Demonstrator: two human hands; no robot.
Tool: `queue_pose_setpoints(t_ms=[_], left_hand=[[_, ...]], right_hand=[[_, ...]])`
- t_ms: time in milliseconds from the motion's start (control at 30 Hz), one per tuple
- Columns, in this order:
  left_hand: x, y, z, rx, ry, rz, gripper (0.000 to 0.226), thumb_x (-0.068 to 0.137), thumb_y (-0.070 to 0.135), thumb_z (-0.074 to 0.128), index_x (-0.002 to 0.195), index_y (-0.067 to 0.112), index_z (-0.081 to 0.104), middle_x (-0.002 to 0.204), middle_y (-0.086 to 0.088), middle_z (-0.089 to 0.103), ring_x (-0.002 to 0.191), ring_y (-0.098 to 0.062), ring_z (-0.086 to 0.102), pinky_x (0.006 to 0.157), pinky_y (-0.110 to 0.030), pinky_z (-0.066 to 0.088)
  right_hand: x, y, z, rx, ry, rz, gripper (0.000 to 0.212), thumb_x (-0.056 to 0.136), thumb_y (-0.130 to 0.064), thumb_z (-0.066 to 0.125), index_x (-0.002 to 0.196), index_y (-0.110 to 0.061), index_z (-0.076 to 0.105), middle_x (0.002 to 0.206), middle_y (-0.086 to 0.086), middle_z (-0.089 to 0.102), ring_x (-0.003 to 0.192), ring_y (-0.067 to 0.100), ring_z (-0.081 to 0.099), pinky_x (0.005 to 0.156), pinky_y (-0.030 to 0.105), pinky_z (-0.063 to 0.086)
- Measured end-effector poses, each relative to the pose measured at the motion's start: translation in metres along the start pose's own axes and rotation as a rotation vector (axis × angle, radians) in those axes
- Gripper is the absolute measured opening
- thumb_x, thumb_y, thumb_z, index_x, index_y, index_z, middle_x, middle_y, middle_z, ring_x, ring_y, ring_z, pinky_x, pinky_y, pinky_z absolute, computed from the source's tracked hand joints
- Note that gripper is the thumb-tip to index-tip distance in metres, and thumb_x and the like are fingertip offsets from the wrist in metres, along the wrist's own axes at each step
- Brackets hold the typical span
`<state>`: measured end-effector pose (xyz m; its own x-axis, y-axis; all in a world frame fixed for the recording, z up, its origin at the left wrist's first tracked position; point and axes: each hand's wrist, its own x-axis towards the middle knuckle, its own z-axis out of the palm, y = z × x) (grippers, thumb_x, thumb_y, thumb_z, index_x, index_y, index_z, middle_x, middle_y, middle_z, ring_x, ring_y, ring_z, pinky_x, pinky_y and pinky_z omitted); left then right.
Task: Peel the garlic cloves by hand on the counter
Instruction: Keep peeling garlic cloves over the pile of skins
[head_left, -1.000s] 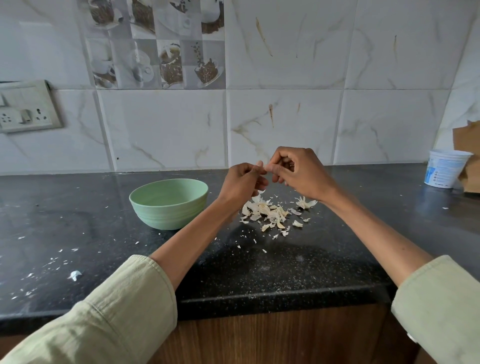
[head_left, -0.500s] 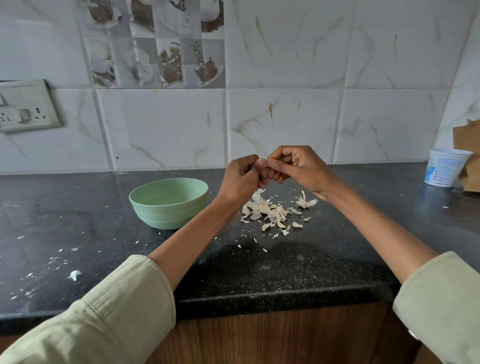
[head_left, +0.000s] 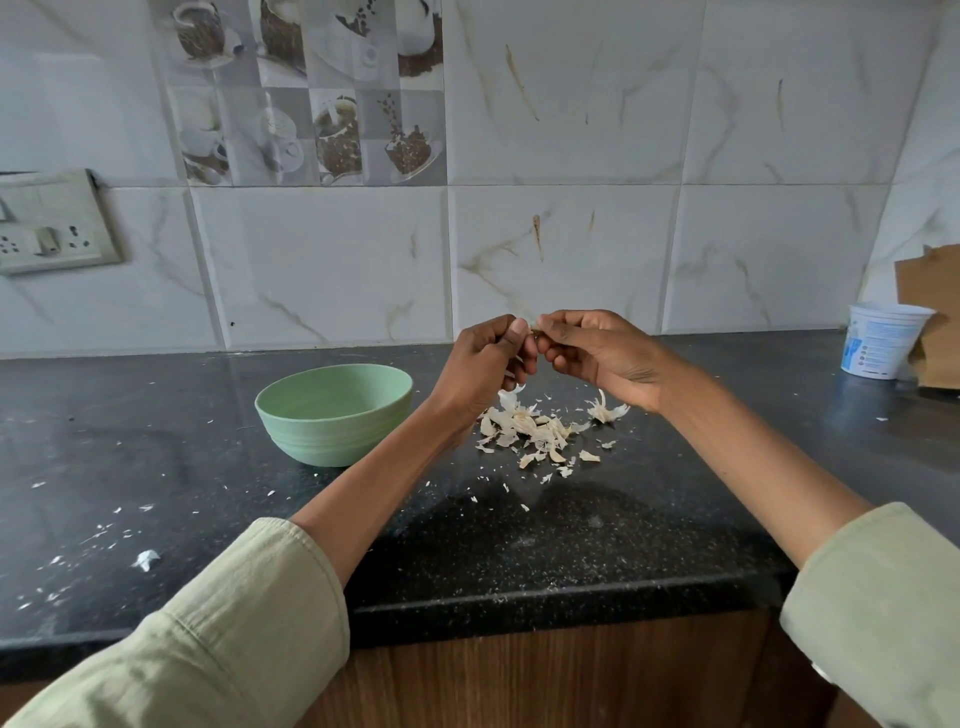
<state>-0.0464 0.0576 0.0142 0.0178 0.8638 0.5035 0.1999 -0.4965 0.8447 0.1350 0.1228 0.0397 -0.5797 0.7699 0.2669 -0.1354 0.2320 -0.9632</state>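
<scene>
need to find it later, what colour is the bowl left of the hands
Pale mint green, seen plainly in the head view: the bowl.

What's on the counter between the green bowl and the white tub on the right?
In the head view, the garlic skin pile lies between the green bowl and the white tub, with both hands held above it; beyond that, bare dark counter.

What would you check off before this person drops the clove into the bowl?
1. Clove held firmly: ok, left hand and right hand both pinch the garlic clove above the counter.
2. Clove fully peeled: cannot tell, the fingers hide it.
3. Green bowl upright and close: ok, it stands just left of the hands.
4. Path to the bowl free: ok.
5. Peel scraps kept outside the bowl: ok, they are piled on the counter to its right.
</scene>
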Motion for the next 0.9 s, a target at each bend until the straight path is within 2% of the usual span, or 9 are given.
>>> queue_pose_setpoints(t_ms=[133,233,367,433,533,667,800,900], left_hand=[[-0.001,-0.001,0.002,0.088,-0.006,-0.026,0.037,0.113,0.024,0.048,0.083,0.011,0.066,0.069,0.000,0.066,0.060,-0.009,0.056,0.059,-0.022,0.044],[-0.001,-0.003,0.003,0.207,-0.014,-0.046,0.024,0.105,0.020,0.058,0.087,0.010,0.071,0.074,-0.001,0.073,0.063,-0.012,0.062,0.061,-0.025,0.047],[-0.003,-0.007,0.006,0.505,0.034,-0.005,0.017,0.086,0.038,0.058,0.088,0.029,0.072,0.080,0.014,0.075,0.080,-0.011,0.070,0.079,-0.038,0.059],[-0.003,-0.007,0.006,0.568,0.084,0.007,0.015,0.086,0.041,0.060,0.093,0.031,0.069,0.085,0.017,0.072,0.084,-0.009,0.069,0.082,-0.039,0.059],[-0.001,-0.008,0.004,0.455,0.146,0.046,0.014,0.095,0.040,0.067,0.101,0.027,0.068,0.090,0.013,0.072,0.081,-0.009,0.069,0.076,-0.041,0.062],[0.003,-0.009,0.000,0.324,0.184,0.066,0.009,0.100,0.026,0.071,0.101,0.017,0.072,0.086,0.000,0.077,0.074,-0.015,0.074,0.073,-0.040,0.063],[0.004,-0.010,-0.003,0.239,0.239,0.059,0.005,0.098,0.014,0.074,0.097,0.010,0.077,0.081,-0.002,0.079,0.073,-0.015,0.075,0.064,-0.025,0.058],[0.003,-0.008,-0.005,0.116,0.236,0.021,0.007,0.096,0.012,0.077,0.098,0.006,0.080,0.081,-0.003,0.080,0.074,-0.014,0.076,0.065,-0.020,0.057]], right_hand=[[0.000,-0.001,-0.001,0.122,0.024,0.009,0.017,0.103,-0.017,0.064,0.110,-0.003,0.072,0.088,0.002,0.070,0.076,0.007,0.063,0.069,0.016,0.057],[0.001,-0.001,-0.003,0.132,0.059,0.033,0.021,0.103,-0.020,0.065,0.113,-0.003,0.072,0.085,0.000,0.070,0.075,0.006,0.062,0.068,0.015,0.057],[0.001,0.004,-0.005,0.025,0.092,0.069,0.021,0.101,-0.020,0.069,0.113,-0.004,0.075,0.084,0.000,0.071,0.070,0.004,0.061,0.064,0.014,0.056],[0.003,0.007,-0.006,-0.030,0.106,0.066,0.016,0.099,-0.018,0.071,0.108,-0.005,0.077,0.085,0.002,0.073,0.069,0.004,0.061,0.064,0.014,0.056],[0.005,0.009,-0.007,-0.133,0.162,0.029,0.019,0.096,-0.018,0.075,0.107,-0.003,0.077,0.090,0.006,0.077,0.072,0.007,0.065,0.067,0.016,0.057],[0.007,0.012,-0.006,-0.270,0.187,-0.020,0.029,0.092,-0.020,0.079,0.110,0.002,0.076,0.092,0.012,0.080,0.077,0.011,0.073,0.069,0.018,0.059],[0.005,0.010,-0.005,-0.264,0.134,-0.059,0.029,0.089,-0.009,0.081,0.113,0.005,0.073,0.101,0.018,0.080,0.088,0.018,0.077,0.077,0.022,0.062],[0.004,0.009,-0.003,-0.260,0.152,-0.092,0.030,0.084,-0.003,0.084,0.112,0.004,0.074,0.098,0.017,0.080,0.089,0.017,0.076,0.079,0.023,0.062]])
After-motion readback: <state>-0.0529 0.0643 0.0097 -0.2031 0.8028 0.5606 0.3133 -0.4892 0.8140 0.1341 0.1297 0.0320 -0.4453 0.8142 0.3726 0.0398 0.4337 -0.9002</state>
